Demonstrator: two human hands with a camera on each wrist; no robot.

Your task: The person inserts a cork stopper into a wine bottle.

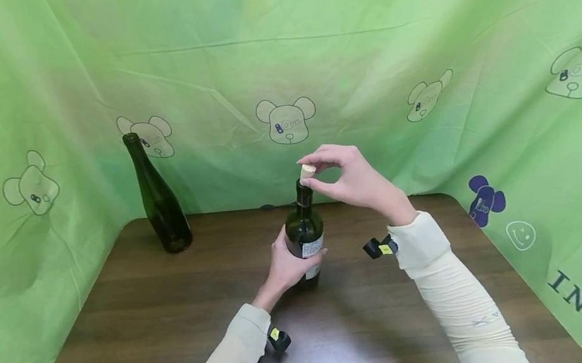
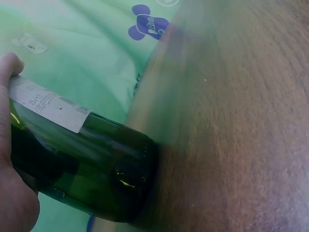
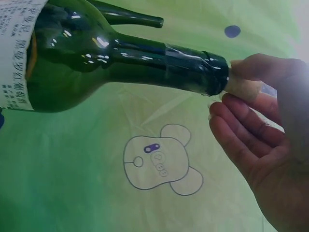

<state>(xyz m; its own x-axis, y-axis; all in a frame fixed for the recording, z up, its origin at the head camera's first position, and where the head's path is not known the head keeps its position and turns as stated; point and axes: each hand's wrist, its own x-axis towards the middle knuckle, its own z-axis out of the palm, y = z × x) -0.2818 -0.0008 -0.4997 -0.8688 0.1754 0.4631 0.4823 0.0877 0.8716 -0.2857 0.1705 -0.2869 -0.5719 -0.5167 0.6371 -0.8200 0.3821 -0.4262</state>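
A green glass wine bottle (image 1: 304, 231) with a white label stands upright near the middle of the wooden table. My left hand (image 1: 290, 264) grips its body from the left, the thumb lying across the front. At the bottle's mouth, my right hand (image 1: 350, 176) pinches a pale cork (image 1: 308, 171) between thumb and fingers. From the right wrist, the cork (image 3: 243, 88) is seen at the mouth of the bottle neck (image 3: 164, 63), most of its length outside the glass. How far it sits inside is hidden. The left wrist view shows the bottle's base (image 2: 140, 179) close to the tabletop.
A second dark green bottle (image 1: 160, 203), with no cork visible in its mouth, stands at the table's back left. Green cloth (image 1: 229, 89) printed with bear heads hangs around the brown table (image 1: 178, 335) at the back and both sides.
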